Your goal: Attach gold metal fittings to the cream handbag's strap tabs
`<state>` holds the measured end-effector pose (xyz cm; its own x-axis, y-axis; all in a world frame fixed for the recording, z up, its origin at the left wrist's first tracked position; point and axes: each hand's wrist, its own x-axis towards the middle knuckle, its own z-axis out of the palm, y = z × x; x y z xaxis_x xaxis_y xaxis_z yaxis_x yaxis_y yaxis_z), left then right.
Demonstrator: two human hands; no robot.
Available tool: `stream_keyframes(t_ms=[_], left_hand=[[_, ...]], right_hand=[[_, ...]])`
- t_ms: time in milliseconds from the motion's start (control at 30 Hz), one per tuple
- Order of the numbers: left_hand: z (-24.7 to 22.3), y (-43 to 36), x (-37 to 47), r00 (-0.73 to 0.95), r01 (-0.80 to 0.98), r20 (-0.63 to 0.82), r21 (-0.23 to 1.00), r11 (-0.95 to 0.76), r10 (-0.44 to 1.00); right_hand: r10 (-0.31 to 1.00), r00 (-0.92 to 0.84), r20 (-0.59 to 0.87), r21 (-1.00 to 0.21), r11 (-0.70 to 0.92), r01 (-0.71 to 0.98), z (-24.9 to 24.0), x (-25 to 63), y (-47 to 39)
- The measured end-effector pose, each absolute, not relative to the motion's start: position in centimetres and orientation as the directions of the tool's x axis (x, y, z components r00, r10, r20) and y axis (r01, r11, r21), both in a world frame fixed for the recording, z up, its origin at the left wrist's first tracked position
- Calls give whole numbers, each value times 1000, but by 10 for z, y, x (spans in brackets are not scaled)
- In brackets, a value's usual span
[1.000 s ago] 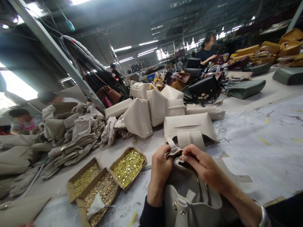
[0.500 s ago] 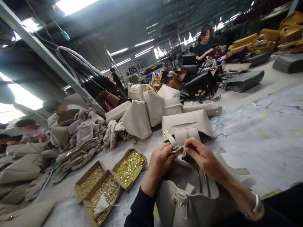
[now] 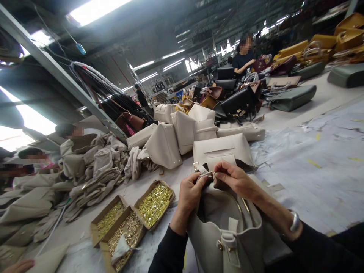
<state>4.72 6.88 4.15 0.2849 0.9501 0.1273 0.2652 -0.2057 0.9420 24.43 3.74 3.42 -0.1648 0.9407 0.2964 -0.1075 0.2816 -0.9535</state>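
Observation:
A beige handbag (image 3: 241,250) stands before me with its top open, showing a gold zipper and a front tab with gold studs. At its far rim, my left hand (image 3: 191,191) pinches a beige strap (image 3: 205,171) between thumb and fingers. Close beside it, my right hand (image 3: 231,178) is closed at the bag's far edge, thumb against fingertips. Whether a small stud sits between the right fingertips is hidden. Just beyond both hands lies another beige bag (image 3: 223,148) on its side.
Cardboard trays of gold studs (image 3: 155,203) and other small gold fittings (image 3: 126,231) sit to the left. Beige bags (image 3: 163,146) are heaped beyond, with black bags (image 3: 240,102) farther back. A co-worker (image 3: 243,57) stands across the table; another person's hand (image 3: 21,266) shows at lower left.
Both my hands have shifted slightly left and up with the strap and bag rim. The handbag's opening shows wider. Another person's hand has appeared at lower left.

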Motion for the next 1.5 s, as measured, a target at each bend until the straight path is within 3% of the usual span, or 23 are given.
stream_keyframes(t_ms=[133,267,367,533,733,933,1233,1500], left_hand=[[29,74,43,194,145,33,988,-62,980],[19,73,47,125,87,-11,996,0,992],[14,72,53,87,49,-34,998,30,996],[13,68,58,37,-3,-45,999,45,998],[16,62,56,42,7,-6,1000,6,999],[13,63,52,40,-24,-48,999,49,998],[13,62,54,77,-29,-77,996,80,994],[14,62,53,140,-61,-98,992,108,985]], right_hand=[[897,-271,350,-898,404,175,34,240,40],[863,-384,327,-727,490,481,28,242,39],[858,-440,265,-631,500,594,28,248,42],[820,-506,268,-589,555,587,43,246,41],[779,-552,298,-448,625,640,57,222,36],[797,-496,344,-553,599,579,42,226,39],[727,-406,554,-436,669,602,15,240,34],[746,-320,583,-483,636,602,21,237,34]])
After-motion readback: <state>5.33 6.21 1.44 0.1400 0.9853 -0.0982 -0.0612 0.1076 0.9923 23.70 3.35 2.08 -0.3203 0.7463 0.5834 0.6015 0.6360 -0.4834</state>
